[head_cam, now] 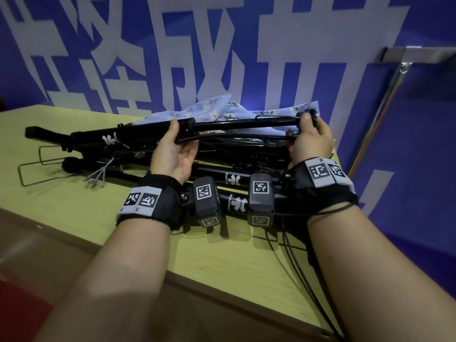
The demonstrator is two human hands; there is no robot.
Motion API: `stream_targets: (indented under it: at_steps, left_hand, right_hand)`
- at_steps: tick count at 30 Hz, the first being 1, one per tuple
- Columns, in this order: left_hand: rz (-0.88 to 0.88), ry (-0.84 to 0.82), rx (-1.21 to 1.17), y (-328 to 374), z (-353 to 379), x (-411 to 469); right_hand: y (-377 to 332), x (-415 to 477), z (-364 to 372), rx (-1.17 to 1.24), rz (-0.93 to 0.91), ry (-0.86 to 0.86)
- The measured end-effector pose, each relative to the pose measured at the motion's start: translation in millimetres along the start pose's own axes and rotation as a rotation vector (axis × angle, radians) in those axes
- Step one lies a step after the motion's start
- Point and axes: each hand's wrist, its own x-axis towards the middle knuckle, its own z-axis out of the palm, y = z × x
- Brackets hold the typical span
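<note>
My left hand (172, 154) grips the stand (138, 134) by its thick tube; my right hand (311, 141), at three o'clock, pinches the thin end. Stiff, probably light.

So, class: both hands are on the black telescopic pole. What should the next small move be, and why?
Probably the right hand should push the thin rod a little into the thick tube, though pulling it out is possible. The left hand grips the tube near its mouth, steadying it; the right hand holds the rod's far end.
</note>
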Motion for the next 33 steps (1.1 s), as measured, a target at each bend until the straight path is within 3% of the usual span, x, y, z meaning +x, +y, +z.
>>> stream_targets:
  at_steps: [6, 12, 17, 27, 33]
  left_hand:
    - [0.034, 0.04, -0.044, -0.5, -0.7, 3.5]
    - [0.072, 0.088, -0.026, -0.2, -1.4, 2.4]
    - [0.039, 0.084, -0.042, 1.0, -0.2, 0.0]
    - [0.038, 0.081, -0.032, 2.2, -1.9, 0.8]
    - [0.044, 0.076, -0.03, 1.4, -1.4, -0.8]
  right_hand:
    - [0.4, 4.6, -5.3, 0.068, 0.09, 0.016]
    - [-0.9, 2.6, -5.8, 0.011, 0.026, 0.0]
    - [-5.1, -3.1, -5.4, 0.053, 0.077, -0.057]
    - [-5.9, -0.3, -9.6, -0.125, 0.035, 0.107]
    - [-3.7, -0.6, -10.3, -0.25, -0.099, 0.084]
